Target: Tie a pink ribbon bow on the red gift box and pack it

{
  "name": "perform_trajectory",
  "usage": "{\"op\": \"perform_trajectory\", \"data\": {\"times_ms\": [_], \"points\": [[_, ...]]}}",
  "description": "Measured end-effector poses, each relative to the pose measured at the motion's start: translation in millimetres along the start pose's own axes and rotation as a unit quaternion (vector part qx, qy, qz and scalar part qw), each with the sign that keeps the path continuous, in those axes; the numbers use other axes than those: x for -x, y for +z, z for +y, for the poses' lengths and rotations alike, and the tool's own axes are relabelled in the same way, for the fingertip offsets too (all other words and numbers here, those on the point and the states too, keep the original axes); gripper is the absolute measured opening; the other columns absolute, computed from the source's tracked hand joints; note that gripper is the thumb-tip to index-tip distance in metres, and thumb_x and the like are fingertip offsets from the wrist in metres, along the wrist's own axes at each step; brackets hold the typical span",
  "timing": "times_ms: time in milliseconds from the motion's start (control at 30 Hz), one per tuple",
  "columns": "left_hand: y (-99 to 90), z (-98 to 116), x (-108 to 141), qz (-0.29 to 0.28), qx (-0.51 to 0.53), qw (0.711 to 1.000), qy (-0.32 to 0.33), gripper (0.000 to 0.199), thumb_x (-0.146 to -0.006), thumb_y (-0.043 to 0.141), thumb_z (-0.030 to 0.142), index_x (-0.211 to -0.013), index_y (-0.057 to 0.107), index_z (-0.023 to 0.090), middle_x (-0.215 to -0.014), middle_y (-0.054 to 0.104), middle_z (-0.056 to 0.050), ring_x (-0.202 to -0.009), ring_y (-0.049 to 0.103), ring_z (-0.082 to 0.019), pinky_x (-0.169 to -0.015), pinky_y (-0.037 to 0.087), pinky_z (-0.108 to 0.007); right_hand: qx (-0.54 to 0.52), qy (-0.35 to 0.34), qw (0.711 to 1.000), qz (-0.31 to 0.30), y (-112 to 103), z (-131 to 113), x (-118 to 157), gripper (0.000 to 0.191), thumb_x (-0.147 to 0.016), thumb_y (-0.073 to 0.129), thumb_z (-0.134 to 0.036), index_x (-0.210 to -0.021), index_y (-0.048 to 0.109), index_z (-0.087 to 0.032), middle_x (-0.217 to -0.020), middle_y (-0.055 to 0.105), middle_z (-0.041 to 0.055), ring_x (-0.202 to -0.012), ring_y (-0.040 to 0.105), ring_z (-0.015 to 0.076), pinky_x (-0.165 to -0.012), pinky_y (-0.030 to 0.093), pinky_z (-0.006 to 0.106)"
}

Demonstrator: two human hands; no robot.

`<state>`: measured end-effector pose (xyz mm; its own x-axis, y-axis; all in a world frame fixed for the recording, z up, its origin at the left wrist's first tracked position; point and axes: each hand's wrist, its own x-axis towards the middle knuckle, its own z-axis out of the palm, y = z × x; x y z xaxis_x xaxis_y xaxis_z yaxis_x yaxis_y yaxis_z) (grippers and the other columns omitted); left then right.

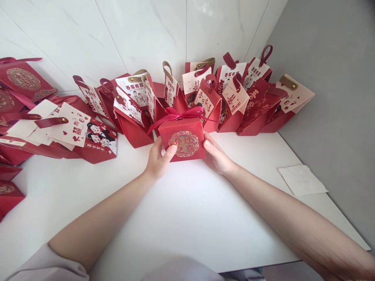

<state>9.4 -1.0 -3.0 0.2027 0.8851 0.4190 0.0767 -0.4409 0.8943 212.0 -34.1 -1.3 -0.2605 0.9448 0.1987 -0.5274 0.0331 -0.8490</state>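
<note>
A red box (187, 128) with a gold round emblem on its front and a pink-red ribbon bow (185, 114) on top is held upright between both hands, in the middle of the view. My left hand (159, 158) grips its left side, thumb over the front face near the emblem. On the right side, my right hand (216, 154) is closed against the box edge, its thumb at the corner. The other fingers of both hands are partly hidden by the box. Directly behind it stand several red and white gift boxes (205, 103) with strap handles.
More red and white boxes (99, 136) crowd the left of the white table (187, 218), some with ribbons. A white napkin (302, 180) lies at the right edge. A tiled wall (146, 31) rises behind, with a grey wall (331, 117) on the right.
</note>
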Motion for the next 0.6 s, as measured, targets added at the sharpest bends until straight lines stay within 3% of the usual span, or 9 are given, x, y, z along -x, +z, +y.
{"op": "perform_trajectory", "data": {"times_ms": [167,600], "points": [[2.3,4.0,-2.4,-0.006,0.011,1.000,-0.003,0.062,-0.087,0.063,0.070,-0.118,0.069,0.017,-0.122,0.074,-0.014,-0.116,0.070,-0.032,-0.100,0.058,-0.045,-0.006,0.002,1.000,0.002,-4.0,1.4,-0.3,0.045,-0.094,0.069,-0.056,-0.130,0.059,-0.030,-0.144,0.060,0.0035,-0.139,0.053,0.0280,-0.113,0.049,0.048],[2.0,-0.8,-1.3,-0.011,0.016,0.999,-0.028,0.063,-0.091,0.058,0.069,-0.123,0.068,0.016,-0.121,0.074,-0.014,-0.120,0.069,-0.033,-0.105,0.057,-0.047,-0.012,0.030,0.999,0.032,1.5,-5.1,-2.4,0.049,-0.085,0.077,-0.057,-0.123,0.060,-0.030,-0.135,0.066,0.0036,-0.131,0.059,0.0278,-0.107,0.054,0.047]]}}
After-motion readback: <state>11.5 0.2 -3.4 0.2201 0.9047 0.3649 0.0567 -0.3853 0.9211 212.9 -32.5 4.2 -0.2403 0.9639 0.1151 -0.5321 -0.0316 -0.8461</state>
